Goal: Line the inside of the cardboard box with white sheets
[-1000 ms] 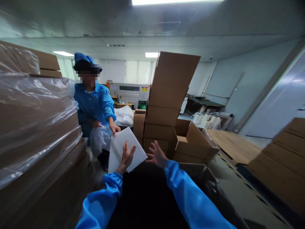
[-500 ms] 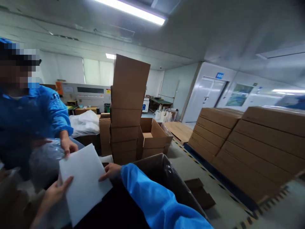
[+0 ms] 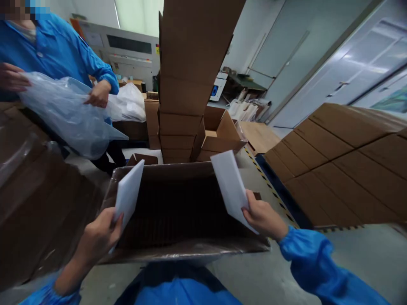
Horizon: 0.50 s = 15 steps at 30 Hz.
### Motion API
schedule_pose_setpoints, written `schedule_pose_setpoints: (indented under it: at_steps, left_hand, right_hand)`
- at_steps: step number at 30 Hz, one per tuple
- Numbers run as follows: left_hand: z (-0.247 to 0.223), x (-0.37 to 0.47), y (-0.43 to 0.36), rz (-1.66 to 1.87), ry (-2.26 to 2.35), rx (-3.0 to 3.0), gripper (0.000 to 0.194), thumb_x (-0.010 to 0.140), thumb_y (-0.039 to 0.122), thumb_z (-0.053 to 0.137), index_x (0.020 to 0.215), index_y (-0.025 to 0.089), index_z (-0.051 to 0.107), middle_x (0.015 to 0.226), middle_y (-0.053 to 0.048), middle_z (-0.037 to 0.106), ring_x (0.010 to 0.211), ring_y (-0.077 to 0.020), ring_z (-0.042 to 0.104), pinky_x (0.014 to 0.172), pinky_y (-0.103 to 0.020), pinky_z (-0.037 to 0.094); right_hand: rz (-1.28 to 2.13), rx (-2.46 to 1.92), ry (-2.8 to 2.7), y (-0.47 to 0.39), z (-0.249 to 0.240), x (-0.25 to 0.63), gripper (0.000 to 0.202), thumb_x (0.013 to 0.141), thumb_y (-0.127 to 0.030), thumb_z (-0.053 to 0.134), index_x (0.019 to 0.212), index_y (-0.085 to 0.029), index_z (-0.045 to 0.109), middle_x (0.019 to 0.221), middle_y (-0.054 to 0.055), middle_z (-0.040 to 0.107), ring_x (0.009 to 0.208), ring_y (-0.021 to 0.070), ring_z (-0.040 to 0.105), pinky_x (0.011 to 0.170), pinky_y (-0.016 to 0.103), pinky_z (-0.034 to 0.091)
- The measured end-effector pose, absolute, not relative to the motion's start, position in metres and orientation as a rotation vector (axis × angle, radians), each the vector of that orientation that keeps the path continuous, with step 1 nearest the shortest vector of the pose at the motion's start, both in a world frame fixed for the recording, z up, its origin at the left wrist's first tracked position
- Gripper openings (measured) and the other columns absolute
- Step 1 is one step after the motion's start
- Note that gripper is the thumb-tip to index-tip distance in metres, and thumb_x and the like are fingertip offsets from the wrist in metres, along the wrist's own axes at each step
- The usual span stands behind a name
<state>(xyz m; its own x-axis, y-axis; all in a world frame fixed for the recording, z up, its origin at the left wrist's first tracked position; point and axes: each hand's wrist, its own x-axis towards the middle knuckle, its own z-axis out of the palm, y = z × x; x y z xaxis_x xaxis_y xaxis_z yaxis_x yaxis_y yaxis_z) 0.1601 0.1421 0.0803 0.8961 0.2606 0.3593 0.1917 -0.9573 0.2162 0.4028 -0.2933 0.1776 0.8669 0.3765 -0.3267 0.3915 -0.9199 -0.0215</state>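
Note:
An open brown carton (image 3: 178,250) with a dark inside stands right in front of me. My left hand (image 3: 98,237) grips a white foam sheet (image 3: 129,195) over the carton's left side. My right hand (image 3: 262,218) grips a second white foam sheet (image 3: 230,186) over its right side. Both sheets stand tilted on edge, apart from each other. A co-worker in a blue coat (image 3: 57,51) stands at the far left and holds a clear plastic bag (image 3: 68,112) with both hands.
A tall stack of flat cartons (image 3: 187,84) rises just behind the open carton, with an open box (image 3: 219,135) beside it. Pallets of flat cardboard (image 3: 343,161) fill the right; plastic-wrapped cardboard (image 3: 28,186) fills the left. A machine (image 3: 130,46) stands at the back.
The view has tipped down onto the carton. The white stack I held with both hands is now split, one sheet in each hand. The co-worker has let go of it and holds the plastic bag.

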Motion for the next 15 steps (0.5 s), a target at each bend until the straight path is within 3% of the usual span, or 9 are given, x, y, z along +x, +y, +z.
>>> schedule_pose_setpoints:
  at_steps: [3,6,10,15]
  left_hand:
    - [0.073,0.182,0.138,0.196,0.445,2.987,0.020,0.097,0.026,0.032,0.088,0.018,0.048,0.083,-0.006,0.062,0.065,-0.0203,0.065,0.055,-0.031,0.044]
    - [0.073,0.190,0.147,-0.147,0.668,2.975,0.019,0.099,0.023,0.027,0.093,0.018,0.044,0.087,-0.008,0.064,0.073,-0.0257,0.069,0.058,-0.033,0.044]
    - [0.068,0.192,0.160,-0.325,0.807,2.916,0.019,0.100,0.020,0.025,0.103,0.015,0.044,0.093,-0.011,0.068,0.081,-0.0293,0.072,0.064,-0.035,0.049]
    - [0.056,0.190,0.164,-0.410,0.964,2.936,0.027,0.096,0.010,0.023,0.110,0.009,0.046,0.097,-0.017,0.069,0.088,-0.0340,0.073,0.072,-0.040,0.055]
  right_hand:
    - [-0.475,2.798,0.487,-0.273,0.171,0.385,0.059,0.093,-0.016,0.035,0.148,0.000,0.020,0.100,0.018,0.073,0.093,0.0370,0.070,0.079,0.045,0.048]
    - [-0.446,2.757,0.469,-0.264,0.179,0.376,0.060,0.093,-0.018,0.034,0.149,-0.001,0.019,0.097,0.016,0.073,0.091,0.0369,0.071,0.078,0.045,0.049]
    - [-0.504,2.726,0.471,-0.268,0.179,0.364,0.057,0.096,-0.021,0.032,0.149,-0.006,0.019,0.092,0.015,0.073,0.087,0.0333,0.072,0.077,0.043,0.050]
    - [-0.766,2.622,0.397,-0.267,0.151,0.366,0.055,0.094,-0.016,0.026,0.147,-0.002,0.026,0.103,0.020,0.072,0.101,0.0401,0.069,0.083,0.053,0.049]
